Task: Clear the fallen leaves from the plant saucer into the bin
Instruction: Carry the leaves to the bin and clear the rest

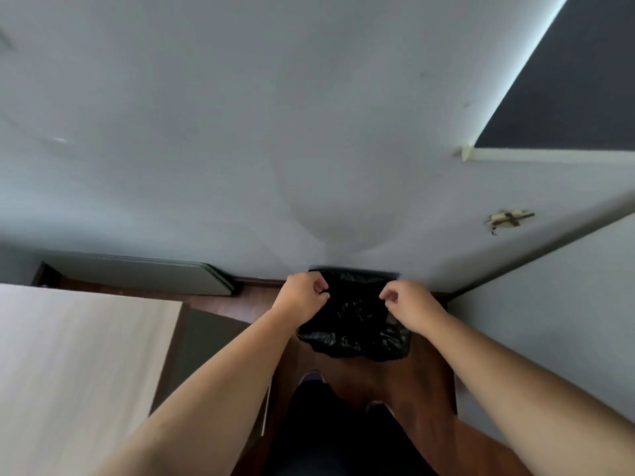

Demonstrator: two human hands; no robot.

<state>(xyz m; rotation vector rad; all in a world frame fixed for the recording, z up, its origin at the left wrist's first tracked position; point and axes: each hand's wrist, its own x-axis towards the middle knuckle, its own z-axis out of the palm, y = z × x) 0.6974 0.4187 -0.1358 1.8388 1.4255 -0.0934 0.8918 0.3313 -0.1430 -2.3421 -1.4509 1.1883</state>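
A bin lined with a black plastic bag point(354, 345) stands on the dark wooden floor against the white wall. Small yellowish leaf bits point(354, 309) lie inside the bag. My left hand point(304, 292) hovers over the bin's left rim with its fingers curled in and its fingertips pinched together. My right hand point(409, 304) hovers over the right rim in the same pose. I see nothing between the fingers of either hand. The plant saucer is out of view.
A pale wooden table point(68, 372) fills the lower left. A grey-green flat panel point(144, 276) leans at the wall's base. A side wall point(549, 321) closes in on the right. My legs and shoes point(343, 424) stand just before the bin.
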